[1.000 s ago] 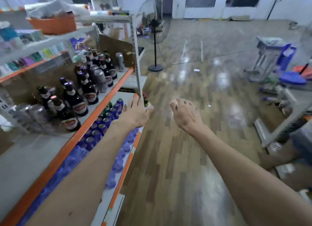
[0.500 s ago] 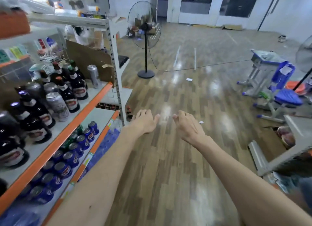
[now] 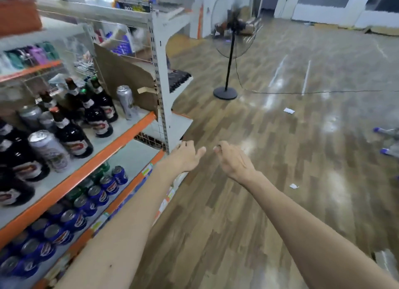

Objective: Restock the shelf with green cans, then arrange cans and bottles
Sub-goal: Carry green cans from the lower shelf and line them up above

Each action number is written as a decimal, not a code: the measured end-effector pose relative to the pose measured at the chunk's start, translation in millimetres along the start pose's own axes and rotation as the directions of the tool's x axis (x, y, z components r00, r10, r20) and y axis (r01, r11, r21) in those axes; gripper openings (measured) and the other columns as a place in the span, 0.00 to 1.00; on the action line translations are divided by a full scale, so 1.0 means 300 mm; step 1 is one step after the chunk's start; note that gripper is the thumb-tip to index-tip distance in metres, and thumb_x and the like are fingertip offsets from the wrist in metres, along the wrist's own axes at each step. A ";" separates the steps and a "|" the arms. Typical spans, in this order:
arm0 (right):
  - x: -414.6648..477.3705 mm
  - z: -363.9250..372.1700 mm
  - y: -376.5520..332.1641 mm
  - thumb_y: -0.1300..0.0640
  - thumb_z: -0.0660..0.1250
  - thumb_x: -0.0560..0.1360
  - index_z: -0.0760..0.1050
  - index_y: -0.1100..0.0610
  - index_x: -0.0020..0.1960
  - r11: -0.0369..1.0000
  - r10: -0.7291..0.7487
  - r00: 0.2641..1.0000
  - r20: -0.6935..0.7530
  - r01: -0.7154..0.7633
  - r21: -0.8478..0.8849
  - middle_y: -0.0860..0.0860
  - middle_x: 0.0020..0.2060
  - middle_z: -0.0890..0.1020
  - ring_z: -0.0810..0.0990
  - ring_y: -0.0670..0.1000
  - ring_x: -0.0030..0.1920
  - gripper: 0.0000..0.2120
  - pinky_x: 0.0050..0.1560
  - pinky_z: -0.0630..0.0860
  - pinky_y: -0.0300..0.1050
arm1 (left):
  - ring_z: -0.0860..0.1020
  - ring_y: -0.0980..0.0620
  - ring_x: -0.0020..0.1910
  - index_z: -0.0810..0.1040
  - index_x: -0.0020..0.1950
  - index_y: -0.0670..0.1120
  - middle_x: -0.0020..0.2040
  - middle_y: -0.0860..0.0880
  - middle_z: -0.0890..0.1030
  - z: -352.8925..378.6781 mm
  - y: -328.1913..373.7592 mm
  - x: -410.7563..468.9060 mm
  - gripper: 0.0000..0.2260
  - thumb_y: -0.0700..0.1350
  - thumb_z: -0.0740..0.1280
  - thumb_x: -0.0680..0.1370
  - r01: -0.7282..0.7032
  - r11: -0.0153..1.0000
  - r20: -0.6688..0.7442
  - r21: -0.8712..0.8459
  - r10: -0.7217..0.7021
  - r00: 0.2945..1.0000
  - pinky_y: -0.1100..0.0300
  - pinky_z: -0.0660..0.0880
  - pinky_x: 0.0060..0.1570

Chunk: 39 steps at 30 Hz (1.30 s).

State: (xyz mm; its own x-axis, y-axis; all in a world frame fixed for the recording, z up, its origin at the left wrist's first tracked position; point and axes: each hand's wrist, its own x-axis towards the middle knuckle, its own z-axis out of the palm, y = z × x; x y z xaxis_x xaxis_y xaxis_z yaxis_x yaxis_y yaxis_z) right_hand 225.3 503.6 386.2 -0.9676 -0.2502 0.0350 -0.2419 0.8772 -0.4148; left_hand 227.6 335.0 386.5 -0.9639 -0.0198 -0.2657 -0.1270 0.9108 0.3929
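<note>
Now: left hand [image 3: 186, 157] fingers relaxed, together | right hand [image 3: 235, 161] fingers loosely curled | shelf [image 3: 129, 135] left of fingers: bottles [image 3: 72, 134], silver cans [image 3: 49, 149] upper; blue cans [image 3: 108, 184] lower

Head view, looking forward-down along shelf [image 3: 121, 137] aisle, floor [image 3: 280, 159] ahead.

— How many silver cans [image 3: 49, 151] do we have?
— We count three, perhaps a fourth in the blur. Dark bottles [image 3: 72, 137]: at least six.
— And lower down?
— At least eight blue cans [image 3: 109, 184], and we make out three green cans [image 3: 101, 171] behind them. One fan [image 3: 234, 25], two paper scraps [image 3: 288, 110].
</note>
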 end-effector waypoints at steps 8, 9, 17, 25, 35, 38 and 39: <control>0.468 0.149 -0.214 0.45 0.51 0.82 0.72 0.57 0.58 0.915 -0.347 0.911 0.223 0.381 -0.133 0.58 0.56 0.79 0.76 0.62 0.58 0.19 0.56 0.72 0.55 | 0.60 0.40 0.74 0.54 0.78 0.41 0.76 0.38 0.59 -0.089 -0.204 0.150 0.26 0.55 0.50 0.84 0.332 0.921 -0.101 -0.203 -0.357 0.929 0.45 0.62 0.70; 0.504 0.181 -0.254 0.46 0.50 0.81 0.72 0.56 0.58 0.888 -0.393 0.882 0.258 0.437 -0.142 0.58 0.56 0.78 0.76 0.62 0.58 0.18 0.56 0.73 0.56 | 0.63 0.38 0.72 0.54 0.78 0.42 0.74 0.36 0.61 -0.088 -0.248 0.172 0.24 0.52 0.51 0.85 0.375 0.890 -0.092 -0.258 -0.409 0.908 0.46 0.63 0.69; 0.796 0.512 -0.368 0.50 0.32 0.75 0.71 0.61 0.58 0.647 -0.646 0.653 0.395 0.743 -0.171 0.60 0.53 0.75 0.77 0.63 0.52 0.32 0.41 0.66 0.54 | 0.69 0.37 0.67 0.69 0.70 0.38 0.68 0.34 0.71 -0.056 -0.513 0.350 0.20 0.50 0.52 0.85 0.499 0.834 -0.119 -0.235 -0.534 0.837 0.50 0.65 0.65; 1.041 0.710 -0.387 0.55 0.52 0.81 0.72 0.61 0.56 0.748 -0.599 0.679 0.425 0.664 -0.006 0.62 0.54 0.79 0.77 0.62 0.56 0.13 0.52 0.74 0.55 | 0.70 0.39 0.66 0.69 0.68 0.41 0.67 0.38 0.71 0.046 -0.663 0.562 0.18 0.51 0.54 0.85 0.555 0.787 -0.112 -0.270 -0.598 0.794 0.45 0.67 0.65; 1.304 1.564 -0.316 0.53 0.57 0.81 0.69 0.60 0.65 0.704 -0.707 0.640 0.301 0.676 0.217 0.60 0.60 0.79 0.75 0.61 0.63 0.16 0.57 0.75 0.53 | 0.69 0.40 0.69 0.70 0.70 0.40 0.69 0.40 0.71 0.558 -1.187 0.993 0.20 0.52 0.58 0.83 0.645 0.747 -0.433 -0.162 -0.641 0.634 0.49 0.66 0.68; 1.361 1.765 -0.331 0.52 0.58 0.81 0.68 0.58 0.66 0.686 -0.728 0.640 0.248 0.682 0.253 0.58 0.61 0.78 0.75 0.60 0.63 0.17 0.58 0.75 0.53 | 0.66 0.42 0.71 0.68 0.72 0.41 0.72 0.41 0.67 0.640 -1.342 1.033 0.21 0.52 0.57 0.83 0.693 0.712 -0.503 -0.114 -0.643 0.578 0.49 0.64 0.69; 1.384 1.817 -0.345 0.51 0.58 0.81 0.69 0.58 0.66 0.669 -0.743 0.632 0.221 0.697 0.257 0.58 0.61 0.79 0.75 0.60 0.62 0.17 0.58 0.75 0.53 | 0.66 0.42 0.70 0.68 0.71 0.41 0.71 0.41 0.68 0.646 -1.378 1.036 0.21 0.52 0.57 0.83 0.700 0.707 -0.524 -0.100 -0.636 0.567 0.48 0.65 0.68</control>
State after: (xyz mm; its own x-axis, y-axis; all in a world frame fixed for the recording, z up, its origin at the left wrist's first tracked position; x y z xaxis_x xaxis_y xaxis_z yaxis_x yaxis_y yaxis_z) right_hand -111.5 85.5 -51.9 -0.4152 -0.9004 0.1298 -0.8177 0.3069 -0.4870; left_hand 26.1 32.3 -29.2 -0.5886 -0.8062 0.0609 -0.7879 0.5889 0.1800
